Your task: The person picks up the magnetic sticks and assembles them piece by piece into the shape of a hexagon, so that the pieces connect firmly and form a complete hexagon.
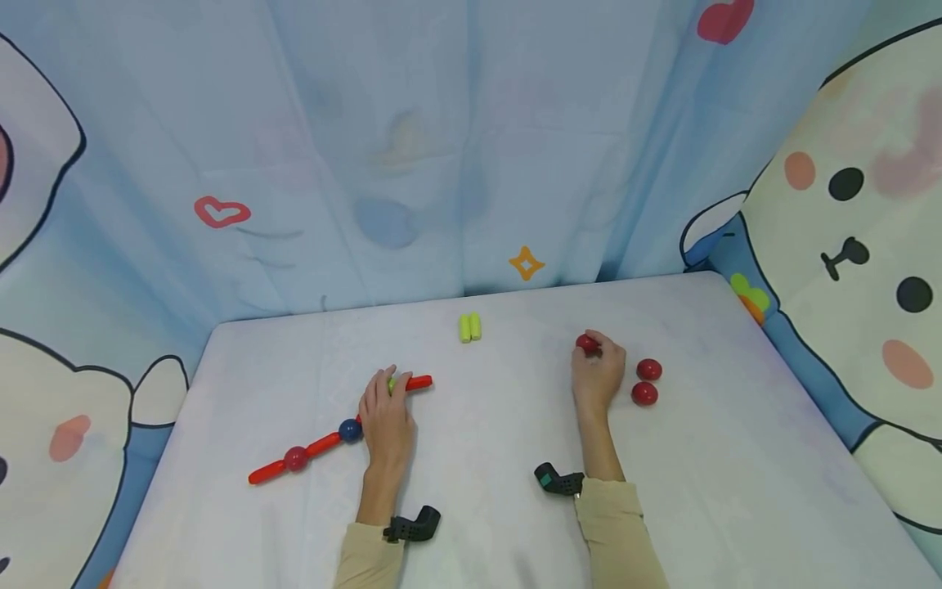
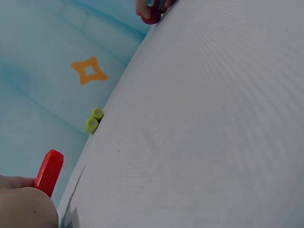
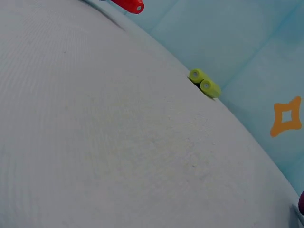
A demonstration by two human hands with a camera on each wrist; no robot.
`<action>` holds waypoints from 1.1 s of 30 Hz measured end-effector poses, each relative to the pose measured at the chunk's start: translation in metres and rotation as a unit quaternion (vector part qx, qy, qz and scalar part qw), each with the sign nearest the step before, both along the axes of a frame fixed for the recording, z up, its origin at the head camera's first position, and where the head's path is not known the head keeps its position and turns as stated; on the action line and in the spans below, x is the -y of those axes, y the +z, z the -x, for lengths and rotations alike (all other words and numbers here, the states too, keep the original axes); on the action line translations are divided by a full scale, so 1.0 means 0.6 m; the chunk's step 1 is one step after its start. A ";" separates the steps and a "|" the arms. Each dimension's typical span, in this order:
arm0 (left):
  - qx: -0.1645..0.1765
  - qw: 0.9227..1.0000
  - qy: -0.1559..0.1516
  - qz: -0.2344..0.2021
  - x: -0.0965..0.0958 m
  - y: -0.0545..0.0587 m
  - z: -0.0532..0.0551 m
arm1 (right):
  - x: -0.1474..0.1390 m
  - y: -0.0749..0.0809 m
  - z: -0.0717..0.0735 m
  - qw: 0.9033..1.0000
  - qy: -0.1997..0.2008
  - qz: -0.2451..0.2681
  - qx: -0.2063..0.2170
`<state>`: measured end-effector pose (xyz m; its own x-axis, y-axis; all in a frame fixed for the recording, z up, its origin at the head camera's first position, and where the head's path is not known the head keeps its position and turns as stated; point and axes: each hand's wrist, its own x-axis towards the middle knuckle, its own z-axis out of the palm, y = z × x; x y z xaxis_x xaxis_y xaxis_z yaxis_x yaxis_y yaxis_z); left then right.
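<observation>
A chain of red rods (image 1: 322, 445) and balls slants across the left of the table in the head view. It has a red ball (image 1: 296, 458) and a blue ball (image 1: 350, 430) along it. My left hand (image 1: 388, 421) grips its upper part, with a bit of a green piece (image 1: 392, 384) showing between the fingers and a red rod end (image 1: 419, 382) sticking out to the right. That hand hides part of the chain. Farther right, my right hand (image 1: 598, 378) pinches a red ball (image 1: 585, 343) by its side.
Two short yellow-green rods (image 1: 475, 325) lie side by side toward the table's back edge. Beside my right hand sit two more red balls, one behind (image 1: 649, 370) and one nearer (image 1: 644, 394). A printed blue curtain (image 1: 412, 164) hangs behind the white table (image 1: 486, 458).
</observation>
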<state>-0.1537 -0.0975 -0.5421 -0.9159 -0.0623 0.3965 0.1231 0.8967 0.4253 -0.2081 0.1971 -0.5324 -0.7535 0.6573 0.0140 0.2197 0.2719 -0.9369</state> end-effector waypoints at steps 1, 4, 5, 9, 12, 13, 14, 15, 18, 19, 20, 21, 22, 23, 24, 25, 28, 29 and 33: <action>0.001 1.000 0.000 -0.001 0.000 0.001 0.000 | 0.001 0.001 0.000 1.000 0.006 0.004 0.000; 0.006 1.000 0.000 -0.001 0.001 0.001 0.000 | 0.006 0.005 -0.001 1.000 0.021 0.011 -0.015; 0.009 1.000 -0.001 -0.001 0.001 0.001 0.000 | 0.008 0.006 -0.002 0.999 0.028 0.011 -0.026; 0.015 1.000 -0.002 0.001 0.001 0.000 0.001 | 0.029 0.011 -0.004 0.994 0.088 0.025 -0.062; 0.009 1.000 -0.002 0.005 0.001 -0.001 0.002 | 0.058 0.011 -0.006 0.983 0.166 0.046 -0.063; 0.006 1.000 -0.001 0.006 0.002 -0.001 0.002 | 0.071 0.013 -0.008 0.978 0.192 0.053 -0.059; 0.002 1.000 -0.001 0.007 0.002 -0.001 0.002 | 0.084 0.013 -0.009 0.973 0.217 0.059 -0.056; 0.000 1.000 -0.001 0.008 0.002 -0.001 0.002 | 0.098 0.013 -0.010 0.967 0.239 0.062 -0.054; -0.003 1.000 0.000 0.007 0.001 -0.001 0.002 | 0.139 0.017 -0.018 0.952 0.294 0.075 -0.040; -0.002 1.000 0.000 0.007 0.001 0.000 0.001 | 0.151 0.017 -0.021 0.947 0.308 0.082 -0.033; 0.000 1.000 0.000 0.007 0.001 0.000 0.001 | 0.162 0.015 -0.023 0.943 0.321 0.085 -0.023; 0.002 1.000 0.000 0.006 0.001 0.000 0.001 | 0.172 0.015 -0.026 0.939 0.333 0.089 -0.012; 0.003 1.000 -0.001 0.006 0.000 0.001 0.001 | 0.180 0.014 -0.029 0.935 0.344 0.088 -0.004; 0.003 1.000 -0.003 0.006 0.000 0.001 0.002 | 0.186 0.013 -0.032 0.931 0.353 0.089 0.001; 0.003 1.000 -0.005 0.006 0.000 0.001 0.002 | 0.192 0.011 -0.034 0.929 0.361 0.086 0.006; 0.005 1.000 -0.006 0.006 0.000 0.002 0.002 | 0.196 0.010 -0.035 0.926 0.369 0.082 0.007; -0.002 1.000 -0.010 0.009 0.000 0.001 0.003 | 0.202 0.009 -0.039 0.918 0.389 0.074 0.002; -0.005 1.000 -0.011 0.008 0.000 0.001 0.004 | 0.204 0.008 -0.040 0.916 0.395 0.073 0.002; -0.026 0.999 -0.018 0.013 0.000 0.001 0.003 | 0.207 0.006 -0.040 0.908 0.413 0.069 -0.004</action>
